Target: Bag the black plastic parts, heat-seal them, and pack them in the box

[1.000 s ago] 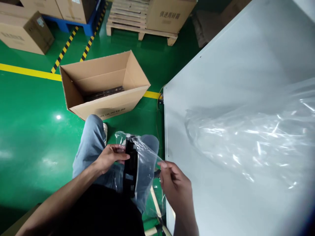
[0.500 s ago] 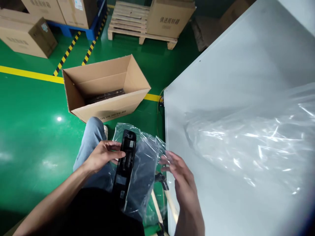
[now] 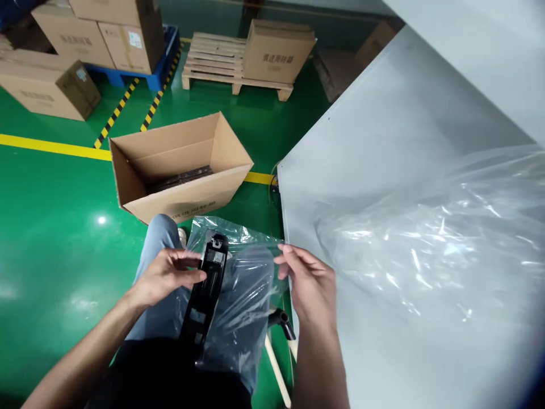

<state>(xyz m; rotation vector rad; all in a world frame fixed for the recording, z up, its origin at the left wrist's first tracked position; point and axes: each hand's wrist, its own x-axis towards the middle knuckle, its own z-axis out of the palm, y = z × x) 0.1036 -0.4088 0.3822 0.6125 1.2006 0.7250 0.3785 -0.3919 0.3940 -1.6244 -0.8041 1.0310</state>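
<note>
My left hand (image 3: pixel 168 275) grips a long black plastic part (image 3: pixel 208 284) by its left side, thumb on its front face and fingers behind. The part stands tilted over my lap, with small pale rectangles along its recessed face. A clear plastic bag (image 3: pixel 242 307) spreads out behind and to the right of it; whether the part lies inside the bag or on it I cannot tell. With thumb and fingertips my right hand (image 3: pixel 309 281) pinches the bag's upper right edge, which is pulled taut between both hands.
An open cardboard box (image 3: pixel 191 207) holding dark flat pieces stands on the green floor past my knees. To the right, a grey-white table (image 3: pixel 361 352) bears a heap of clear plastic bags (image 3: pixel 426 250). A wooden pallet (image 3: pixel 213 59) and a blue pallet (image 3: pixel 164 76) carry cartons farther off.
My right hand has closed to a pinch on the bag's edge and drawn it taut. The black part has shifted slightly left and down with my left hand. The view has tilted up a little.
</note>
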